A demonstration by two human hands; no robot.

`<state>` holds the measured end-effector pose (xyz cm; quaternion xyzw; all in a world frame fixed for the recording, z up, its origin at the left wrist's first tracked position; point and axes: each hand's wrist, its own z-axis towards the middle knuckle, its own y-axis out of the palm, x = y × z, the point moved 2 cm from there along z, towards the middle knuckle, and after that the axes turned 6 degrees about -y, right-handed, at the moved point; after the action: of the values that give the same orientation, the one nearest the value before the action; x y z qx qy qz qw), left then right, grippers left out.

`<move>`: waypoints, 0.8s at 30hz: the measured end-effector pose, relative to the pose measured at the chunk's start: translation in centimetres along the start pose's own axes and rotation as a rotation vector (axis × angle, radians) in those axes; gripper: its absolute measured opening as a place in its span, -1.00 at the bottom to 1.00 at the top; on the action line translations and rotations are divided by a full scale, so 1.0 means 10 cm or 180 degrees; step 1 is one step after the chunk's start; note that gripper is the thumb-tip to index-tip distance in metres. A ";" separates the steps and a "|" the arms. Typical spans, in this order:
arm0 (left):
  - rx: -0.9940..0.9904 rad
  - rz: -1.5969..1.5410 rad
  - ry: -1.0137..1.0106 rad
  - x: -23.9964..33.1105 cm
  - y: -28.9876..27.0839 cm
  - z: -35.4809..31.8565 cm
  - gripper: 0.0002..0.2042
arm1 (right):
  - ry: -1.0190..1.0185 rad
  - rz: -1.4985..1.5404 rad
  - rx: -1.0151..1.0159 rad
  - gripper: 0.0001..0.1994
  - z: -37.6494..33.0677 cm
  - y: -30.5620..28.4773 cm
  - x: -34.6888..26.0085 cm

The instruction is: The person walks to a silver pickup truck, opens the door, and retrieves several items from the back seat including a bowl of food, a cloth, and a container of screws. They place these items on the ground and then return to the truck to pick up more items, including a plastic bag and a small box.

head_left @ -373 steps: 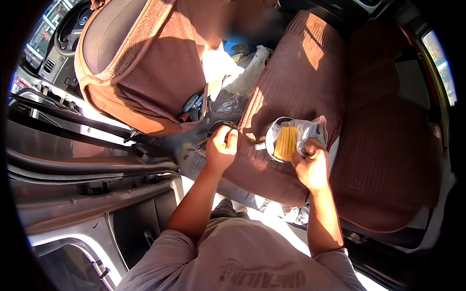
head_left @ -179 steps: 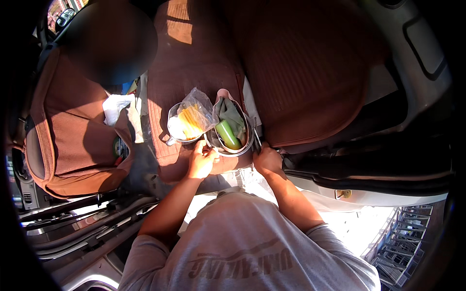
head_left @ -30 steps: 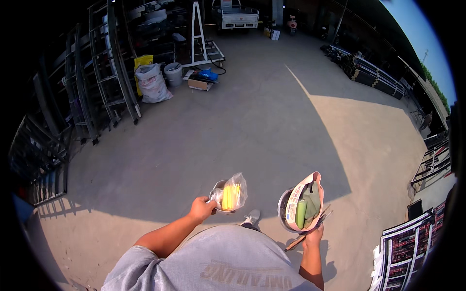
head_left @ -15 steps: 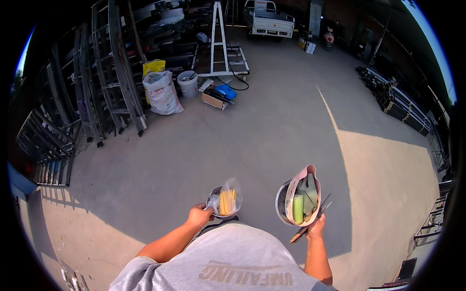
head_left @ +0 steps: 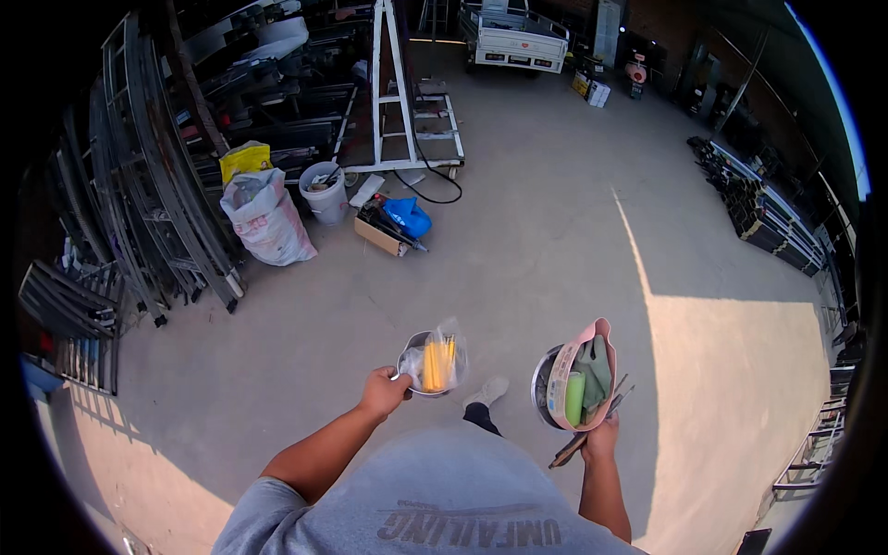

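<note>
My left hand (head_left: 384, 392) grips the edge of a small round container (head_left: 408, 354). Inside it are a clear plastic bag (head_left: 454, 338) and several yellow sticks (head_left: 438, 363). My right hand (head_left: 602, 437) is closed at the lower side of a pink-rimmed container (head_left: 558, 389), which holds a light green cylinder (head_left: 574, 399) and a bundle of grey-green cloth (head_left: 596, 366). A silvery-rimmed round vessel (head_left: 538, 379) with dark contents sits against its left side. From the same hand sticks out a long dark tool (head_left: 566, 451); its kind is unclear.
Ahead on the left stand a white sack (head_left: 268, 222), a grey bucket (head_left: 325, 196) and a cardboard box (head_left: 377, 239) with a blue bag (head_left: 408, 216). Ladder-like metal frames (head_left: 153, 176) lean at left. A white cargo vehicle (head_left: 514, 42) is far ahead; bundled bars (head_left: 768, 217) lie right.
The sack, bucket and box now appear nearer and further left. A shoe has come into view between my hands. Both hands keep their holds on the containers.
</note>
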<state>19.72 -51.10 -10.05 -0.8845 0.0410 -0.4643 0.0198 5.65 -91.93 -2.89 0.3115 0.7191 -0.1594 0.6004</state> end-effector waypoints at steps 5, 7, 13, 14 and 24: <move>0.0329 -0.0410 -0.0367 0.68 0.42 0.96 -0.85 | -0.0086 0.0036 -0.0059 -0.80 1.57 0.72 -0.16; 0.0434 -0.0536 -0.0507 0.82 0.52 1.29 -0.86 | 0.0057 -0.0230 -0.0212 -0.80 2.19 0.98 -0.24; 0.0581 -0.0689 -0.0661 1.53 0.73 2.29 -0.83 | 0.0303 -0.0411 -0.0794 -0.74 3.89 2.01 -0.53; 0.0613 -0.0735 -0.0722 1.69 0.74 2.43 -0.83 | 0.0290 -0.0409 -0.0816 -0.74 4.15 2.18 -0.50; 0.0768 -0.1083 -0.0527 2.09 0.82 5.27 -0.80 | 0.0812 -0.0155 -0.1257 -0.75 6.53 4.20 0.15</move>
<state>74.49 -61.35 -23.49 -0.9050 -0.1664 -0.3882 0.0502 82.27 -99.27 -13.21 0.1882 0.8137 0.0106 0.5499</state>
